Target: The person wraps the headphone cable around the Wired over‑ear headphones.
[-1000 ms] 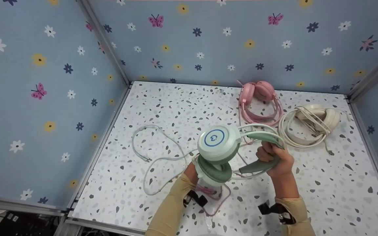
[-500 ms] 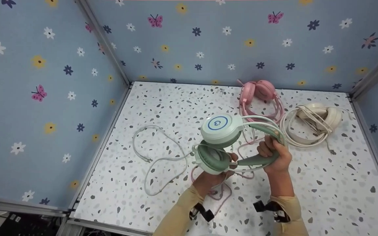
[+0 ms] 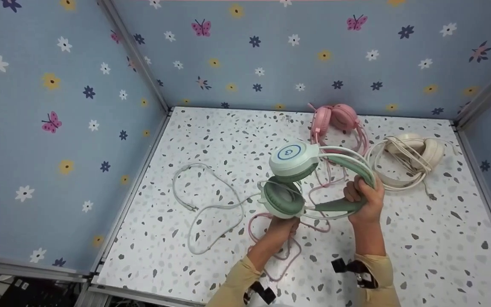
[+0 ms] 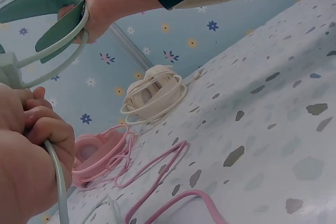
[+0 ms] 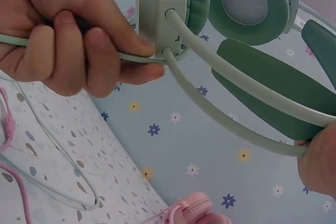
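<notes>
Pale green headphones (image 3: 289, 161) are held up over the speckled table, one ear cup above the other. My right hand (image 3: 367, 202) grips the headband with curled fingers, on the side away from the cups. Just under the lower ear cup is my left hand (image 3: 283, 230), partly hidden by it in the head view. In the right wrist view, the fingers of that left hand (image 5: 79, 43) curl round the pale green cable (image 5: 137, 57), with thumb and fingertip close to the cup. More of the cable (image 4: 59, 187) comes out of the fist in the left wrist view.
A pink headset (image 3: 343, 119) lies at the back, its pink cord (image 3: 288, 273) running forward under the hands. Cream headphones (image 3: 431, 157) wrapped in their cable lie at the right. The green cable's loops (image 3: 190, 230) spread over the table's left. Patterned panels (image 3: 254, 64) stand around.
The headphones have risen and shifted a little to the right and back. My left hand has moved right, from beside the lower cup to beneath it. The right hand keeps its grip.
</notes>
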Available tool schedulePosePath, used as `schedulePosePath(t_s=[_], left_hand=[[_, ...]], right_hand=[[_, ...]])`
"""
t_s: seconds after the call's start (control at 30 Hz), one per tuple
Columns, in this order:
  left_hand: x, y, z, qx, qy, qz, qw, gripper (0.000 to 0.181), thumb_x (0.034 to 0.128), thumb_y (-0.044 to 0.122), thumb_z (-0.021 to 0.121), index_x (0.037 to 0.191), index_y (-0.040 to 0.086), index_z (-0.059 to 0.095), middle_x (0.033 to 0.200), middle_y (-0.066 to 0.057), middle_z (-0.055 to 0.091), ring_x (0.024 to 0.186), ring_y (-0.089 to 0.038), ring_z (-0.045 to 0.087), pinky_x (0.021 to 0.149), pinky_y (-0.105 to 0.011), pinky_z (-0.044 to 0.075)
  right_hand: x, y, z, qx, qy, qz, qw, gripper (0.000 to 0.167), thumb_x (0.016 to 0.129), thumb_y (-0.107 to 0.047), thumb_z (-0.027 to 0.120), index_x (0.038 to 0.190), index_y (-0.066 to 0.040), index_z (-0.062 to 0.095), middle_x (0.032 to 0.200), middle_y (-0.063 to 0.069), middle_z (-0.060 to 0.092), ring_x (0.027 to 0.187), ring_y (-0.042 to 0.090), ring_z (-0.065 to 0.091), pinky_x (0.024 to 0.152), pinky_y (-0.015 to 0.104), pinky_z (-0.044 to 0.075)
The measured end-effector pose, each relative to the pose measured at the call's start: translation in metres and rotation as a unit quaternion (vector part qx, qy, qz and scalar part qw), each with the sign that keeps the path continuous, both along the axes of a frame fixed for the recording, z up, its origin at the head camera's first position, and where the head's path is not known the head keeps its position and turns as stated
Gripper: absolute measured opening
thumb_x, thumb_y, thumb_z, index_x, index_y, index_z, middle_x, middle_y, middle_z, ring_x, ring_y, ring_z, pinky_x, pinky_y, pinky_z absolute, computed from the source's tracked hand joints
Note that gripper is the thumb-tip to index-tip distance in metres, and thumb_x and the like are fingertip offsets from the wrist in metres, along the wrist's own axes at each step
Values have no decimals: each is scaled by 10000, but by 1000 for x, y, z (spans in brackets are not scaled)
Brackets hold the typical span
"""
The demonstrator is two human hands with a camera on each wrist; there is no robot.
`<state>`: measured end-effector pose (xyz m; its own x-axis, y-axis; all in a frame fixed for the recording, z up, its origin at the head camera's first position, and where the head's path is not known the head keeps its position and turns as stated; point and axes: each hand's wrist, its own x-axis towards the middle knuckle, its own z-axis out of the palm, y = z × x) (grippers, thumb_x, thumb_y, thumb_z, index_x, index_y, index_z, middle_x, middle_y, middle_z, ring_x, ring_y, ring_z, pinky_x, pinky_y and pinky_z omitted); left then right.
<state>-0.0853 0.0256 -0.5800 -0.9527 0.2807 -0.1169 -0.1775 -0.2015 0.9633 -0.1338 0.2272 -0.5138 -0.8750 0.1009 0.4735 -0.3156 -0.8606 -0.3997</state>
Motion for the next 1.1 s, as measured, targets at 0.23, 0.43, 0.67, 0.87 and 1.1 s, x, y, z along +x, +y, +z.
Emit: schedulePosePath(t_s=[0.23, 0.43, 0.67, 0.87, 1.1], left_hand=[[7, -6, -15, -1721, 1321, 132, 9761, 306, 1042, 178, 448, 946, -17, 663, 618, 77, 415, 524, -63, 362, 516, -228, 332], [15, -15, -17, -2160, 1557, -42, 9639, 257, 1027, 212, 499, 965, 53, 692, 702, 67, 516, 598, -49, 448, 567, -217, 406], [29, -30, -7, -2866, 1788, -258, 9408, 224, 1031, 250, 495, 902, 161, 656, 637, 95, 454, 526, -31, 388, 488, -202, 346], [30, -46, 6, -3105, 2360, -475, 9196, 262, 1015, 271, 530, 782, 190, 619, 549, 116, 415, 447, -6, 365, 432, -179, 313], [27, -62, 15, -2324, 2462, -1038, 9352, 201, 1022, 236, 517, 865, 219, 641, 629, 42, 539, 503, -48, 467, 468, -218, 419]], right_hand=[[3, -2, -1, 378, -426, -1050, 9928, 202, 908, 87, 550, 798, 0, 405, 594, 28, 271, 458, 134, 128, 413, 254, 152], [3, -4, -7, 949, -768, -2296, 9656, 207, 848, 125, 578, 781, 11, 420, 552, 20, 305, 452, 159, 149, 402, 275, 158], [-5, 0, -16, 1388, -843, -3513, 9221, 153, 793, 176, 520, 772, 39, 454, 518, 0, 339, 419, 162, 216, 411, 269, 191], [-7, 3, -27, 2143, -698, -4192, 8795, 113, 718, 196, 481, 737, 117, 403, 550, 45, 435, 417, 105, 326, 407, 216, 263], [3, 4, -12, 3354, -1104, -5108, 7838, 142, 761, 139, 527, 742, 142, 386, 614, -21, 405, 549, 59, 370, 552, 205, 297]])
